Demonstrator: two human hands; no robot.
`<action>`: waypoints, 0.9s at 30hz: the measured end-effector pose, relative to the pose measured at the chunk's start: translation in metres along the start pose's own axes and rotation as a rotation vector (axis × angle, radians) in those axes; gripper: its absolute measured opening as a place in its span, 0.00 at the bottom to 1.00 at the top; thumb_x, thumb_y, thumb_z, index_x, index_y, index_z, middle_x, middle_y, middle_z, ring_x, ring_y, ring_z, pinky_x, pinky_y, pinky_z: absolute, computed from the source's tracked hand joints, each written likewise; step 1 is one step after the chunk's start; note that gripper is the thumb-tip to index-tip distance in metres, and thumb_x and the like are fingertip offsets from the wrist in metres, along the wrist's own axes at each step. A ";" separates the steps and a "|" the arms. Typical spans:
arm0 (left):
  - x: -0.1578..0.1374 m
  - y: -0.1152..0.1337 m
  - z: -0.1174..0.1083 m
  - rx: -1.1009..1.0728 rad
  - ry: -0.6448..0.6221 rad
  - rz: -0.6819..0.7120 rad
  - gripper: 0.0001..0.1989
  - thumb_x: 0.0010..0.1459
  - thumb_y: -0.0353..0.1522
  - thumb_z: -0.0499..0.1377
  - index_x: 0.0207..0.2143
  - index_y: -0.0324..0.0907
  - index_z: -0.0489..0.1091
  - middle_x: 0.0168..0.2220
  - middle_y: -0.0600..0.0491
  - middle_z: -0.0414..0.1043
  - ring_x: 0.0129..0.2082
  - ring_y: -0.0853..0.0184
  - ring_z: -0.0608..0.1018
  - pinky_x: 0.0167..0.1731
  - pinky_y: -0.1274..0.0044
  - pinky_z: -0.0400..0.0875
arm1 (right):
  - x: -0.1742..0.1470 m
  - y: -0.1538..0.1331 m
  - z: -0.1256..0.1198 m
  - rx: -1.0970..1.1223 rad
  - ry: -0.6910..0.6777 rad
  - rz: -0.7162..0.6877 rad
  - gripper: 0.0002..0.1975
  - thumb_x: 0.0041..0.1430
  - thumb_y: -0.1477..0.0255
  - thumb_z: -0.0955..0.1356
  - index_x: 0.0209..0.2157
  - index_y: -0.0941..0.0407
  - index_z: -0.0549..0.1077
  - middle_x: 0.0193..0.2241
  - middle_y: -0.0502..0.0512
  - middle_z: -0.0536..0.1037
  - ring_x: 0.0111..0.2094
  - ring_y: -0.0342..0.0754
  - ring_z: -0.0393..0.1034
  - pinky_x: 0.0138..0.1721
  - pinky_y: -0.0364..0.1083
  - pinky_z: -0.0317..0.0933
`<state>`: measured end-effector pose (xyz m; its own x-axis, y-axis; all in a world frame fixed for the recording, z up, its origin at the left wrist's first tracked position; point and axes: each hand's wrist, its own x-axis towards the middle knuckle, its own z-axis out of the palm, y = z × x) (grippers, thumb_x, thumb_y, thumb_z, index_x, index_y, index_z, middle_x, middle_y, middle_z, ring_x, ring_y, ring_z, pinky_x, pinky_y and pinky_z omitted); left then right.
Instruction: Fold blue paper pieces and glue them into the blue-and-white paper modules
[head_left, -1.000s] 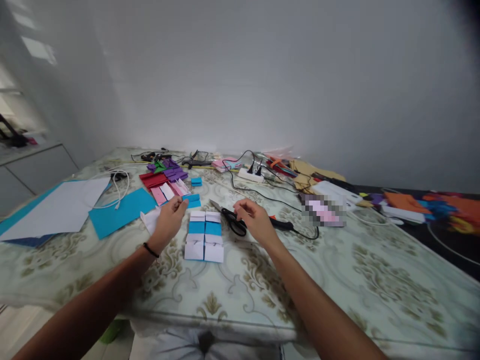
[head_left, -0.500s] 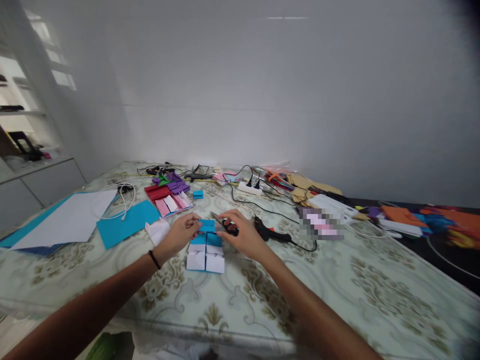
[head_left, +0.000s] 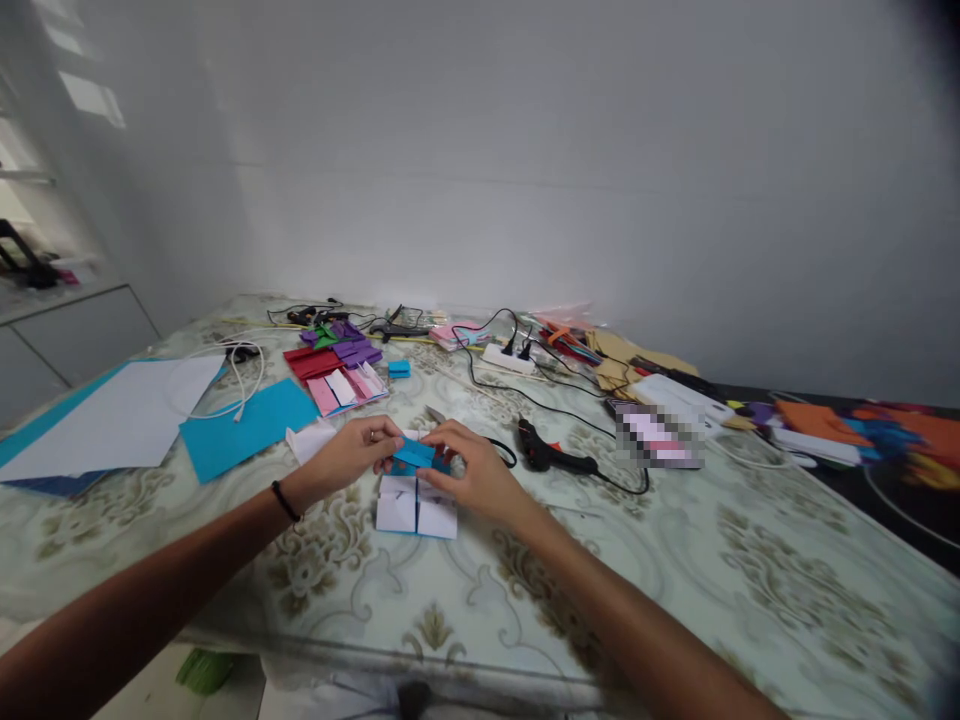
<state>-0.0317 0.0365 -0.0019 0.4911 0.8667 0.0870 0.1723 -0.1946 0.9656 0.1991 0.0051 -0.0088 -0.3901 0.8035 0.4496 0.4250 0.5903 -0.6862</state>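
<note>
Between my two hands is a small folded piece of blue paper (head_left: 414, 452). My left hand (head_left: 366, 446) pinches its left end. The fingers of my right hand (head_left: 466, 468) close on its right end. Just below lies a blue and white folded paper (head_left: 416, 508), flat on the patterned cloth, its upper part hidden by my hands. Behind my right hand lie scissors (head_left: 501, 452), partly covered, blade tip showing beyond my fingers. A black glue gun (head_left: 551, 452) rests to the right of that hand.
Blue sheets (head_left: 247, 425) and white paper (head_left: 120, 415) lie left. Folded red paper (head_left: 311, 362), pink paper (head_left: 346, 388) and purple paper (head_left: 356, 350) sit behind. A white power strip (head_left: 510, 358) with black cables stands at the back. A blurred-out phone-like object (head_left: 660, 440) lies right.
The scissors have left my right hand and now lie on the table behind it. That hand has moved onto the blue paper, which is now tilted. The view has shifted slightly.
</note>
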 end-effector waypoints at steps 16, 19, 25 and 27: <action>-0.023 0.005 -0.032 0.563 -0.198 0.249 0.16 0.66 0.42 0.61 0.33 0.41 0.80 0.25 0.53 0.76 0.23 0.70 0.72 0.25 0.78 0.58 | -0.040 -0.021 0.033 -0.185 -0.108 -0.143 0.07 0.71 0.72 0.68 0.42 0.55 0.80 0.37 0.58 0.82 0.40 0.51 0.75 0.42 0.49 0.69; -0.028 0.002 -0.018 0.613 -0.318 0.285 0.12 0.61 0.42 0.67 0.36 0.42 0.80 0.25 0.54 0.76 0.24 0.69 0.74 0.27 0.79 0.60 | -0.040 -0.011 0.038 -0.261 -0.111 -0.143 0.07 0.70 0.72 0.68 0.40 0.55 0.80 0.36 0.57 0.82 0.38 0.51 0.74 0.40 0.50 0.68; -0.034 -0.012 0.002 0.815 -0.355 0.331 0.07 0.60 0.31 0.66 0.29 0.40 0.73 0.24 0.57 0.72 0.24 0.69 0.72 0.25 0.77 0.56 | -0.041 -0.014 0.034 -0.292 -0.043 -0.204 0.05 0.69 0.75 0.69 0.40 0.55 0.79 0.37 0.58 0.80 0.39 0.51 0.73 0.40 0.50 0.70; -0.034 -0.014 0.003 0.788 -0.354 0.317 0.05 0.59 0.30 0.66 0.31 0.41 0.74 0.23 0.58 0.71 0.23 0.70 0.71 0.25 0.78 0.55 | -0.040 -0.021 0.026 -0.273 0.028 -0.182 0.06 0.69 0.76 0.67 0.42 0.55 0.78 0.38 0.58 0.79 0.40 0.50 0.74 0.41 0.50 0.71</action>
<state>-0.0480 0.0082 -0.0196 0.8251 0.5535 0.1138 0.4530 -0.7682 0.4524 0.1843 -0.0413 -0.0272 -0.4587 0.6824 0.5692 0.5547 0.7203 -0.4165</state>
